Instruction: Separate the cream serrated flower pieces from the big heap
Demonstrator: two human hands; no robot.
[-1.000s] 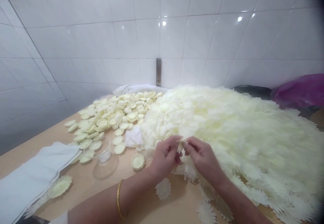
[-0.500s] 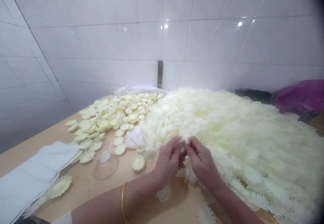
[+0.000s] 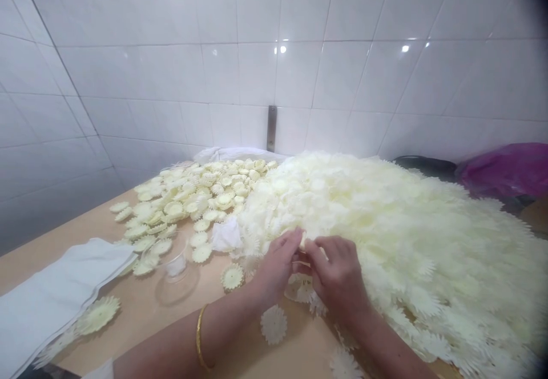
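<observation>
Surface: wooden table, white tiled wall at 12 o'clock | My left hand and right hand are pinching one petal disc at the cream pile's 6 o'clock edge | Shaped discs are lying at 10 o'clock.

Pale cream flower-shaped cut-out pinched above the heap

The small pale cream flower-shaped cut-out, thin with toothed petal edges, is mostly hidden between fingertips, just over the near edge of the large heap of pale cream petal cut-outs, which spreads loosely across the right side of the desk.
</observation>
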